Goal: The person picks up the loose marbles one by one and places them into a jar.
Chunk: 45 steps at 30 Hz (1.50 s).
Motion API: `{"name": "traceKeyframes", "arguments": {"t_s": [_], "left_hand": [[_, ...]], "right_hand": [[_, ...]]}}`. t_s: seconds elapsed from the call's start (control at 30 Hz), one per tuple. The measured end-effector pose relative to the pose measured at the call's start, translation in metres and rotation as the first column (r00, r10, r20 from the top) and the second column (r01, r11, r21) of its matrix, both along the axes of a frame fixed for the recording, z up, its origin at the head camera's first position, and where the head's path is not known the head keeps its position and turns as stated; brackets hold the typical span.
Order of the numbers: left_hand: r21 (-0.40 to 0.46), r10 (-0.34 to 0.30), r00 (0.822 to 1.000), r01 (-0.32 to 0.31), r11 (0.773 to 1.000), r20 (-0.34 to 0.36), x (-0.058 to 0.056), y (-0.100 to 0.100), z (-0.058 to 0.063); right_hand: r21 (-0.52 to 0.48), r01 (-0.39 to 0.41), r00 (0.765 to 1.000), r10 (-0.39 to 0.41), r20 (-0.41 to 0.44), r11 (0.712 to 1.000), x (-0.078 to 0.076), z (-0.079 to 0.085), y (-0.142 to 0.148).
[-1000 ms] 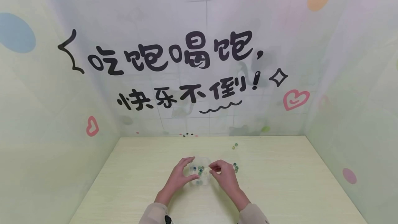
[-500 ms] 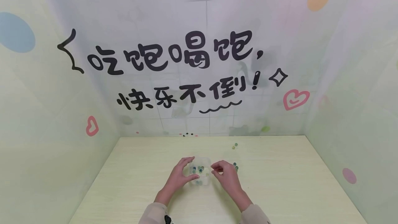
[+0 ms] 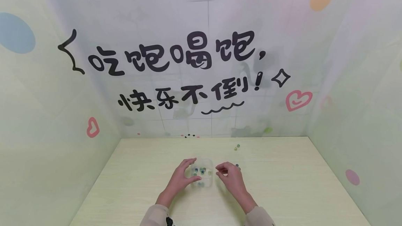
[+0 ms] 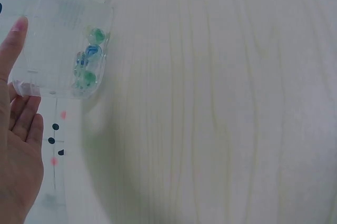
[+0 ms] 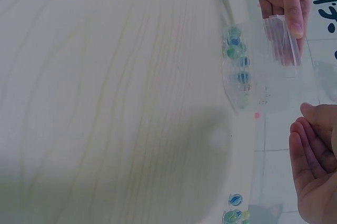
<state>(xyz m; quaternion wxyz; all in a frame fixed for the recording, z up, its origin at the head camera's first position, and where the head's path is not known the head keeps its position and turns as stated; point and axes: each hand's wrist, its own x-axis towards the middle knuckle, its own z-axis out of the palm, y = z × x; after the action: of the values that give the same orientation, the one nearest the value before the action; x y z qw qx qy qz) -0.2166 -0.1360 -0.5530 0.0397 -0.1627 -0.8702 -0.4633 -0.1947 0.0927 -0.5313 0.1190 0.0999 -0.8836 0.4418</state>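
Note:
A clear plastic box [image 3: 205,162] stands on the table with several glass marbles [image 3: 202,171] in it, blue, green and yellowish. My left hand [image 3: 181,178] grips it from the left, thumb on the near side and fingers round the far side. In the left wrist view the marbles [image 4: 93,50] lie along the box's bottom. To the right of the box, a little apart from it, is my right hand [image 3: 232,178]. Its thumb and bent fingers [image 5: 297,153] come close together, and no marble shows between them. Loose marbles [image 3: 237,165] peek out behind this hand, partly covered.
Two more marbles [image 3: 236,149] lie farther back on the pale wooden table [image 3: 282,184]. Printed cloth walls [image 3: 201,125] with lettering stand behind the table and at both sides.
My right hand has drawn back from the box's right edge, slightly rightward, covering more of the loose marbles. A yellowish marble now shows at the box's right side. My left hand keeps its place.

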Motion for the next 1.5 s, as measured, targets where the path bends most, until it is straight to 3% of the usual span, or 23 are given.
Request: {"name": "traceKeyframes", "arguments": {"t_s": [0.97, 1.5], "left_hand": [[0.005, 0.001, 1.000, -0.001, 1.000, -0.005, 0.001, -0.001, 0.000], [-0.033, -0.016, 0.999, 0.015, 0.999, -0.043, -0.001, -0.001, -0.002]], "right_hand": [[-0.035, 0.084, 0.996, -0.085, -0.013, 0.996, -0.001, -0.003, 0.024], [-0.062, 0.143, 0.990, -0.142, 0.018, 0.988, -0.003, -0.017, 0.050]]}}
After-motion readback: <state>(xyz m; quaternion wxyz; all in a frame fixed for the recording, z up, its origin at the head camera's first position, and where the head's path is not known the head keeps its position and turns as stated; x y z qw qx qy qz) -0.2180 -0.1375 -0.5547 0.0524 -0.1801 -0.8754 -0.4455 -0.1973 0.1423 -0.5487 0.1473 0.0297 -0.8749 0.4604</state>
